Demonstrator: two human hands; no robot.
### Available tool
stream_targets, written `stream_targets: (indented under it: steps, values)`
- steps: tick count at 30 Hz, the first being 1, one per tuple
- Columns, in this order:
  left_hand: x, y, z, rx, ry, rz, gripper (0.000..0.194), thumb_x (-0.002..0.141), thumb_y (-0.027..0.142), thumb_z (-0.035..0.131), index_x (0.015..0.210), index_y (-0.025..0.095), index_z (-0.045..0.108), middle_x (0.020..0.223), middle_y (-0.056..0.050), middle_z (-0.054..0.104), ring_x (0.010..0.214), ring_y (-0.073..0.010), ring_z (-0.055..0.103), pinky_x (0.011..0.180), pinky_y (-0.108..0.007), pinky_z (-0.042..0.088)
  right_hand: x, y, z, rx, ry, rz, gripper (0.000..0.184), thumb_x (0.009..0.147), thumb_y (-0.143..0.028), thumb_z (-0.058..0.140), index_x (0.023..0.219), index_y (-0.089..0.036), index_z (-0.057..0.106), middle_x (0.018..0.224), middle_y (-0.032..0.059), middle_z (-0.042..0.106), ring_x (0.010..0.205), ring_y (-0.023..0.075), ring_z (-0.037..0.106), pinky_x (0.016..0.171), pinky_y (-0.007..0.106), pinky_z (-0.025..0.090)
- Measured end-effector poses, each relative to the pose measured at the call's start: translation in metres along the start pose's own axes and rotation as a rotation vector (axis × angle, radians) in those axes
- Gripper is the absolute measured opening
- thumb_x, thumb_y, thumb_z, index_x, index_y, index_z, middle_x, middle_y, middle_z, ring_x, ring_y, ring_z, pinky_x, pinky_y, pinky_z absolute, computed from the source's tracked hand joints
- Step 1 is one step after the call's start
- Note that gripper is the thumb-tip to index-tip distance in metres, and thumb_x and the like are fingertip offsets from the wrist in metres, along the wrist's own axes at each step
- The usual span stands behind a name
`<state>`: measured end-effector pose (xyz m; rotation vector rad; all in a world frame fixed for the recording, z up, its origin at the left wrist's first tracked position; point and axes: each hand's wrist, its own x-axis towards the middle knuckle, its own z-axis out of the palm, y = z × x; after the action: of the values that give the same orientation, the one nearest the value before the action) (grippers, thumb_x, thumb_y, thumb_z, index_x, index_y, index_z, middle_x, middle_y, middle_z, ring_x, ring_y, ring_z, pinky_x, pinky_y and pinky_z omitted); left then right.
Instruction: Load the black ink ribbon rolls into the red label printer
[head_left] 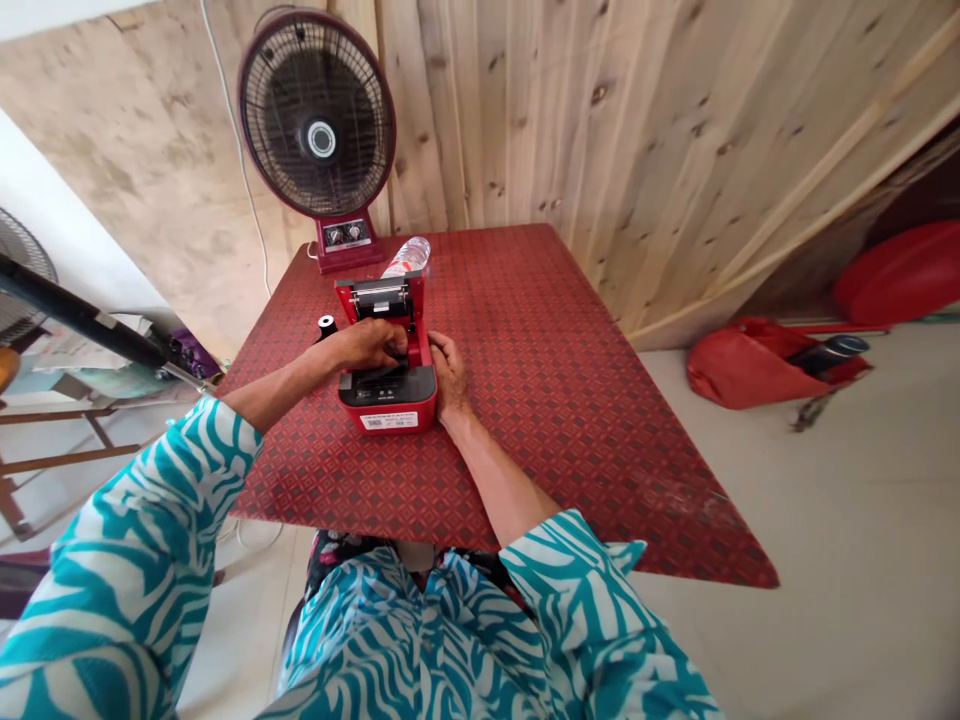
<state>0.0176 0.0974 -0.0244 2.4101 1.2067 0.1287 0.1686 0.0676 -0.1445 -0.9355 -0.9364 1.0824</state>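
A red and black receipt printer (388, 392) sits on the table with its lid (379, 297) raised. My left hand (373, 343) reaches into the open compartment from the left, its fingers bent and closed; what they hold, if anything, is hidden. Around the printer's right side, my right hand (450, 372) is closed, steadying the red casing. A white label with printed codes (389, 421) faces me on the front. Just left of the printer stands a small black roll with a white end (326, 325), partly behind my left wrist.
A clear plastic bottle (409, 257) lies behind the printer. At the table's back left corner stands a maroon fan (321, 140). The red patterned table (555, 400) meets a wooden wall (517, 120). On the floor at right is a red bag (739, 370).
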Motion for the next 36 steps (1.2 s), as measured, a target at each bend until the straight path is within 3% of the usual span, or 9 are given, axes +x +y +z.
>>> stream_targets:
  steps: [3, 8, 13, 20, 28, 31, 36]
  values:
    - [-0.007, -0.001, -0.005, -0.069, -0.011, 0.059, 0.015, 0.077, 0.027, 0.068, 0.089, 0.019, 0.071, 0.083, 0.000, 0.074, 0.078, -0.0154, 0.067, 0.073, -0.025, 0.050, -0.001, -0.002, 0.001, 0.009, 0.001, 0.018, 0.033, 0.079, -0.043, 0.056, 0.104, -0.025, 0.067, 0.110, 0.0035, 0.071, 0.110, 0.0215, 0.062, 0.105, 0.043, 0.046]
    - [-0.065, 0.011, -0.004, -0.284, 0.251, 0.039, 0.043, 0.092, 0.052, 0.053, 0.110, 0.017, 0.072, 0.097, -0.007, 0.076, 0.085, -0.0198, 0.069, 0.074, -0.028, 0.054, -0.003, -0.004, 0.001, 0.028, -0.004, 0.040, 0.036, 0.078, -0.043, 0.055, 0.106, -0.024, 0.067, 0.111, 0.0041, 0.072, 0.107, 0.0213, 0.064, 0.104, 0.043, 0.046]
    - [-0.109, 0.020, 0.017, -0.160, 0.376, 0.155, 0.045, 0.085, 0.048, 0.069, 0.116, 0.016, 0.069, 0.112, -0.011, 0.075, 0.102, -0.0243, 0.070, 0.092, -0.035, 0.055, -0.001, 0.001, 0.000, 0.013, 0.004, 0.022, 0.035, 0.078, -0.042, 0.055, 0.105, -0.024, 0.067, 0.111, 0.0040, 0.073, 0.105, 0.0207, 0.064, 0.102, 0.043, 0.047]
    - [-0.105, 0.020, 0.041, -0.036, 0.569, 0.300, 0.024, 0.092, 0.037, 0.064, 0.104, 0.018, 0.072, 0.110, -0.011, 0.075, 0.106, -0.0217, 0.071, 0.095, -0.037, 0.056, -0.001, 0.002, -0.001, 0.004, 0.016, 0.031, 0.039, 0.075, -0.047, 0.058, 0.105, -0.023, 0.067, 0.105, 0.0037, 0.074, 0.100, 0.0197, 0.065, 0.093, 0.039, 0.050]
    - [-0.099, 0.015, 0.042, 0.023, 0.631, 0.320, 0.023, 0.098, 0.036, 0.055, 0.097, 0.019, 0.070, 0.100, -0.007, 0.077, 0.095, -0.0176, 0.073, 0.086, -0.029, 0.057, 0.000, 0.005, -0.006, -0.092, 0.001, 0.021, 0.038, 0.077, -0.046, 0.055, 0.106, -0.024, 0.066, 0.104, 0.0035, 0.073, 0.100, 0.0197, 0.065, 0.091, 0.038, 0.052]
    - [-0.096, 0.017, 0.046, 0.078, 0.682, 0.380, 0.027, 0.099, 0.038, 0.052, 0.091, 0.019, 0.070, 0.100, -0.007, 0.077, 0.098, -0.0182, 0.072, 0.094, -0.034, 0.054, 0.001, 0.006, -0.006, -0.093, 0.012, 0.028, 0.038, 0.077, -0.046, 0.056, 0.105, -0.024, 0.066, 0.105, 0.0036, 0.074, 0.100, 0.0198, 0.065, 0.091, 0.038, 0.052]
    - [-0.099, 0.020, 0.057, 0.124, 0.619, 0.390, 0.027, 0.100, 0.036, 0.051, 0.092, 0.022, 0.072, 0.104, -0.006, 0.077, 0.101, -0.0167, 0.070, 0.108, -0.039, 0.044, -0.002, 0.008, -0.006, -0.091, -0.013, 0.032, 0.040, 0.078, -0.048, 0.055, 0.107, -0.023, 0.066, 0.105, 0.0044, 0.073, 0.101, 0.0200, 0.065, 0.091, 0.038, 0.053]
